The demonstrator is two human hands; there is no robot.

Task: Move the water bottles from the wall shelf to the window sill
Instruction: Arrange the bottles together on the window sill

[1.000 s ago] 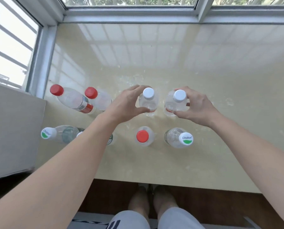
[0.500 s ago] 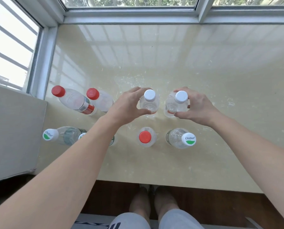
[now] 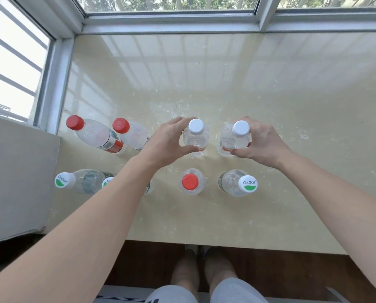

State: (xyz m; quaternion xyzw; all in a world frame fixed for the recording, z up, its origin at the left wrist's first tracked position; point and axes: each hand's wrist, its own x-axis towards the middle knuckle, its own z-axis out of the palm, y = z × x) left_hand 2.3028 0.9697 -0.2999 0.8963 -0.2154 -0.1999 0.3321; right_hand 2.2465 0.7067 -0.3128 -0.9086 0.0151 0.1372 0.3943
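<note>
Several clear water bottles stand upright on the cream window sill [image 3: 237, 79]. My left hand [image 3: 165, 143] is wrapped around a white-capped bottle [image 3: 195, 136] in the far row. My right hand [image 3: 263, 143] grips a second white-capped bottle [image 3: 235, 136] just to its right. Both bottles appear to rest on the sill. Left of them stand two red-capped bottles [image 3: 95, 134] [image 3: 132, 134]. The near row holds a green-and-white-capped bottle [image 3: 80, 181], another mostly hidden under my left forearm, a red-capped one [image 3: 190, 182] and a green-and-white-capped one [image 3: 237, 183].
Window frames [image 3: 169, 25] bound the sill at the back and left. A grey wall block [image 3: 16, 178] juts in at the left. The sill's front edge runs above dark flooring, where my feet [image 3: 202, 265] stand. The sill surface stretches far to the right and back.
Both hands stay closed on the two white-capped bottles. The bottles and hands have barely shifted.
</note>
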